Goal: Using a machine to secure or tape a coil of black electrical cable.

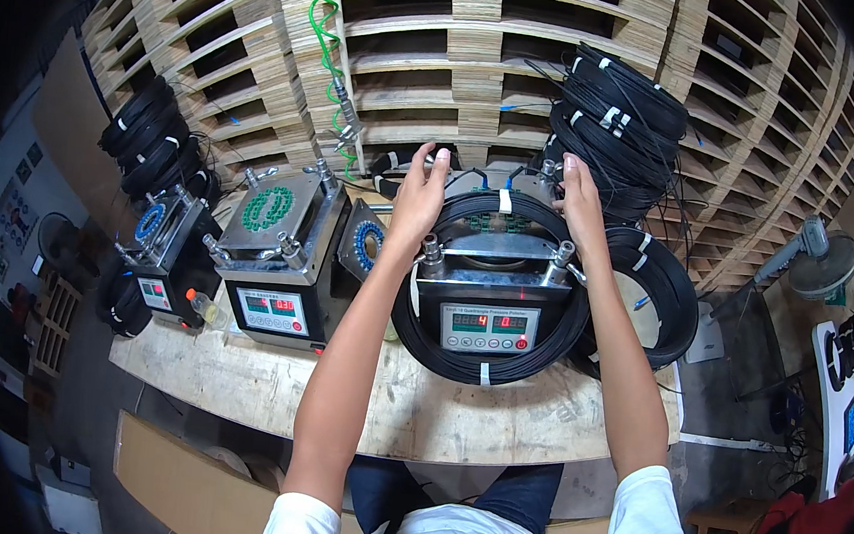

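Observation:
Both my arms reach forward over a polishing machine (pixel 492 294) with a lit red display. At its far left corner, my left hand (pixel 418 198) has thumb and fingers closed about a clamp lever, mostly hidden by the hand. Opposite it, my right hand (pixel 580 207) closes on the far right clamp lever (pixel 549 170); its fingertips are partly hidden. A black cable coil (pixel 486 374) with white ties rings the machine's front, its upper part between my wrists. Blue connectors (pixel 510 182) stand at the machine's rear. Two near clamp posts (pixel 561 260) stand inside the coil.
Two similar machines (pixel 277 255) stand to the left; a plate with blue connectors (pixel 365 246) leans between. More black coils (pixel 650 305) lie right, with a tall stack (pixel 619 122) behind. A small bottle (pixel 201 303) stands on the wooden table (pixel 415 422). Pallets (pixel 486 31) rise behind.

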Demonstrator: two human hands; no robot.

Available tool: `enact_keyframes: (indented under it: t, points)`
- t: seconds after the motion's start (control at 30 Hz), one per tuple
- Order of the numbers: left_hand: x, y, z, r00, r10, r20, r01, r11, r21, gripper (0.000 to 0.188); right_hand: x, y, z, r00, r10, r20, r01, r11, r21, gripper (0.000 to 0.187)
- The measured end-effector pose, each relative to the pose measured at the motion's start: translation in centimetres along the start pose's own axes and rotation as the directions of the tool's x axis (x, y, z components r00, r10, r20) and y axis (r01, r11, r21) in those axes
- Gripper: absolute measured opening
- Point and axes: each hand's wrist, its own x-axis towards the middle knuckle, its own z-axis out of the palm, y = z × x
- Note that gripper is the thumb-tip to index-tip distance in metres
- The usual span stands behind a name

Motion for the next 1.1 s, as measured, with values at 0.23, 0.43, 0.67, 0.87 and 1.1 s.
enact_keyframes:
  t: [0.23,0.43,0.67,0.87,1.1]
  points:
    - [-0.1,0.1,0.2,0.999,-0.010,0.047,0.010,1.000,-0.007,0.074,0.5,1.0,-0.4,0.999,0.032,-0.022,-0.035,0.985,-0.171,0.059]
    - [0.4,-0.8,0.1,1.000,-0.017,-0.009,0.017,1.000,-0.005,0.073,0.4,0.5,-0.3,0.999,0.017,0.039,-0.011,0.987,-0.158,0.061]
    - [0.1,-0.1,0.2,1.000,-0.017,-0.011,0.017,1.000,-0.003,0.076,-0.2,-0.4,-0.2,1.000,0.005,-0.011,-0.005,0.999,-0.050,0.055]
    - [0.0,0.2,0.5,1.000,-0.004,0.021,0.004,1.000,-0.005,0.077,0.4,0.7,-0.7,0.999,0.040,-0.025,-0.044,0.981,-0.190,0.059]
    - [0.2,-0.5,0.1,1.000,-0.021,-0.001,0.021,0.999,-0.024,0.076,0.2,0.3,-0.3,0.997,-0.019,0.072,0.032,0.983,-0.181,0.061]
